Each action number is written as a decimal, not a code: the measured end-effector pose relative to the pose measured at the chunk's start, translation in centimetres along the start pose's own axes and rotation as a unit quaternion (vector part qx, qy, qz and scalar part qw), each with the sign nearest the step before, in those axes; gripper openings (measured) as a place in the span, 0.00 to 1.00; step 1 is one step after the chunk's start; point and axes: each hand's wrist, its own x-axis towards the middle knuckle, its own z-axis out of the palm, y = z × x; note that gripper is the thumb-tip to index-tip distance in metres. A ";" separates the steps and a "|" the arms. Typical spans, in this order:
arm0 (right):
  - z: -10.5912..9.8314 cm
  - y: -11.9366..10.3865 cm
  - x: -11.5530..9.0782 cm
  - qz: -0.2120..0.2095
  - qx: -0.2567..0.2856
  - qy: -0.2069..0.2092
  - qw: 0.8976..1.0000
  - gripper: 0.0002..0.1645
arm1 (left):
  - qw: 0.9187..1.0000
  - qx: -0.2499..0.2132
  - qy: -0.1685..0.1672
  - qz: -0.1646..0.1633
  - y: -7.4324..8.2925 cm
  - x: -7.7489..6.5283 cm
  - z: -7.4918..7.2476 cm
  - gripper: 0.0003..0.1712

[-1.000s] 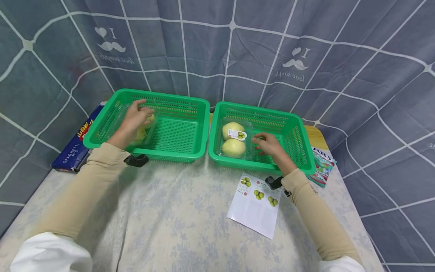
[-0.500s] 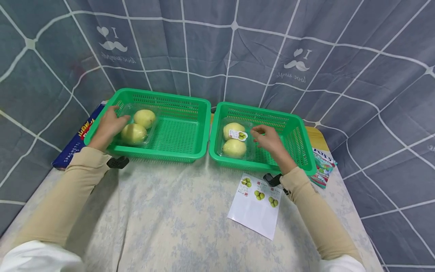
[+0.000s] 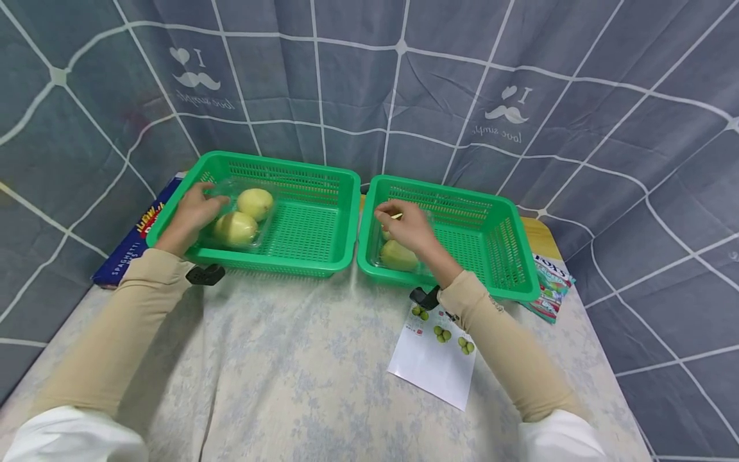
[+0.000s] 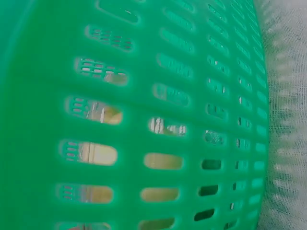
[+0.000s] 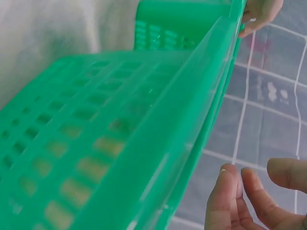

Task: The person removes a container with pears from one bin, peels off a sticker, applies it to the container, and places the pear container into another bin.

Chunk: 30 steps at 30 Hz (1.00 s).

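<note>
Green slotted basket (image 5: 144, 143), right fingers (image 5: 222, 201), grey curtain (image 5: 268, 124)

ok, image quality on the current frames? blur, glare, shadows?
Head: evenly lit, mostly sharp, soft shadow beside the left sleeve, faint highlights on the left fruit pack. Left wrist: near wall of the left basket soft, filling most of the view. Right wrist: right basket blurred at its rim, right hand clearer.

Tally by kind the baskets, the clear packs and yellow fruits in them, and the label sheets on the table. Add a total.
Green baskets: 2
Clear packs: 2
Yellow fruits: 4, one mostly hidden behind the right hand
Label sheet: 1
Total: 9
</note>
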 end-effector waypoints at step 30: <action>8.4 -5.0 3.7 -0.002 0.005 -0.070 0.998 0.22 | 0.997 -0.022 -0.079 -0.015 2.2 0.2 2.0 0.45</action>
